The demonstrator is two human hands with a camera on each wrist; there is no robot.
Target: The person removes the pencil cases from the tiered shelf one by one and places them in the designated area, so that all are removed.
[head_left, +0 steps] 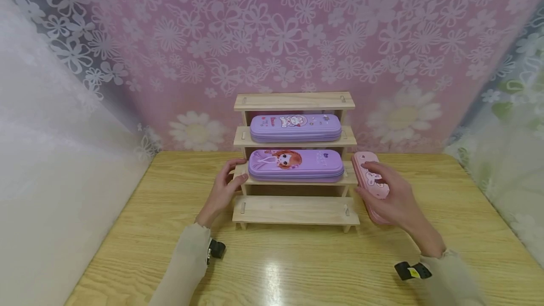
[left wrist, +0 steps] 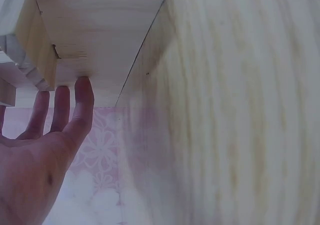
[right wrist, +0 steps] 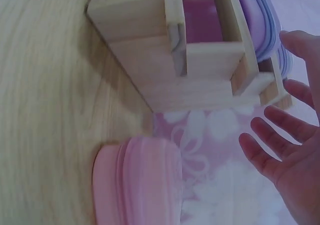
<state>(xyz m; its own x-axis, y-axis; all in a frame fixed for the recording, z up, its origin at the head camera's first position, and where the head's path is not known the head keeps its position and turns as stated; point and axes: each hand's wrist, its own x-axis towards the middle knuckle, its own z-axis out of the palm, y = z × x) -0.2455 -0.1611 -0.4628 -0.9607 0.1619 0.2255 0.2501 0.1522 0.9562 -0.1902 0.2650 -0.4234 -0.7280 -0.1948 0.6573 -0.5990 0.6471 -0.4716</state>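
A stepped wooden shelf stand [head_left: 295,209] is on the table in the head view. My left hand [head_left: 222,188] is at its left side, thumb by the end of a middle board; the left wrist view shows the fingertips against the side panel [left wrist: 100,40]. A purple pencil case [head_left: 293,165] with a red-haired girl lies on that board. One tier up lies a lilac pencil case [head_left: 297,126] with a rabbit. My right hand [head_left: 393,195], fingers spread, hovers over a pink pencil case [head_left: 367,159] standing right of the stand. The right wrist view shows that hand apart from the pink case [right wrist: 142,185].
The wood-grain table [head_left: 272,263] extends around the stand. Behind it hangs a pink flowered curtain [head_left: 272,37], with pale cloth [head_left: 63,164] along the left side. Above the cases runs the top board [head_left: 293,101].
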